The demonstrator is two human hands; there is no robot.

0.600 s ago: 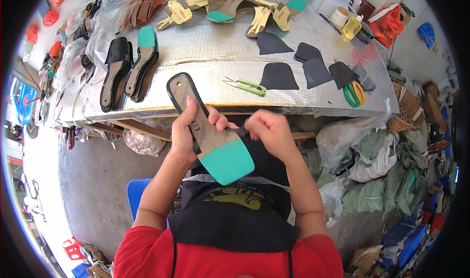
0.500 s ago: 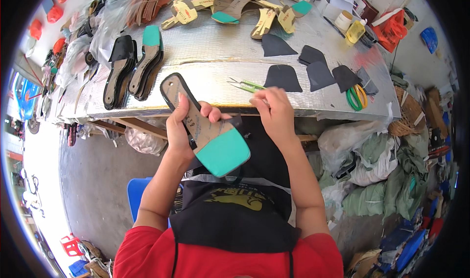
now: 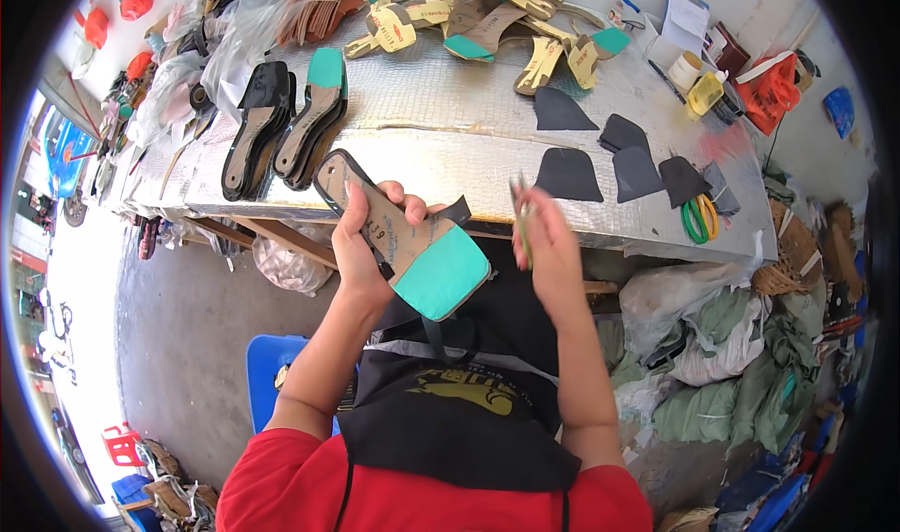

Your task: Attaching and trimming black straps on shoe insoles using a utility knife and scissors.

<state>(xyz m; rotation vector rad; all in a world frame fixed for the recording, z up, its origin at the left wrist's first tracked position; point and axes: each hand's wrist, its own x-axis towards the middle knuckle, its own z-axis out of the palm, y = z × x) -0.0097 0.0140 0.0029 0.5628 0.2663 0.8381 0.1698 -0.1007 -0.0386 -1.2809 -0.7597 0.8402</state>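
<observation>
My left hand [image 3: 366, 241] grips a shoe insole board [image 3: 442, 271], tan with a teal toe end and a black rim, tilted over my lap. A black strip [image 3: 458, 210] sticks out from its side near the teal part. Between the fingers of my right hand [image 3: 553, 243] is a pair of green-handled thread snips [image 3: 522, 215], blades pointing up, somewhat blurred by motion. The snips are apart from the insole, just right of it. Beyond, on the silvery table [image 3: 441, 157], lie several dark grey cut pieces [image 3: 570, 174].
Two stacks of insoles, one with a black top [image 3: 261, 124] and one with a teal toe [image 3: 317, 110], stand at the table's left. Yellow-tan pieces [image 3: 487, 30] pile up at the back. Green-and-orange-handled scissors [image 3: 696, 221] lie near the right edge. Bags [image 3: 698, 321] heap below.
My right hand has taken the green snips off the table and brought them toward the insole. The insole has turned slightly in my left hand, and the view has shifted a little.
</observation>
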